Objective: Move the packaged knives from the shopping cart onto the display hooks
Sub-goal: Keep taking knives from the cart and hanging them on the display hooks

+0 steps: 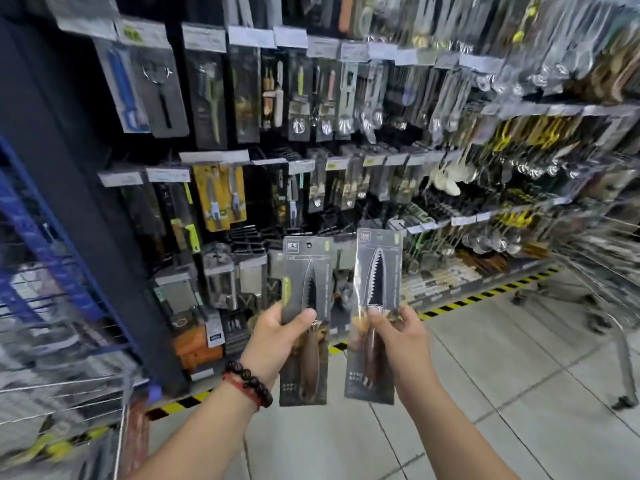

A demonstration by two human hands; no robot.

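Observation:
Each hand holds one packaged knife upright in front of the display wall. My left hand [277,337] grips a dark card pack [306,271] with a black blade and a brown handle. My right hand [398,336] pinches a second such knife pack [377,268] at its middle, a little higher. Both packs have a hang hole at the top. The display hooks [263,233] with hanging kitchen tools fill the wall behind; several bare hooks stick out just above the packs. The wire shopping cart [69,386] is at the lower left, its contents blurred.
A dark upright post [86,209] of the rack stands left of the hooks. Another wire cart [609,271] stands at the right on the tiled floor [485,375]. Yellow-black tape [485,294] marks the floor along the rack's base.

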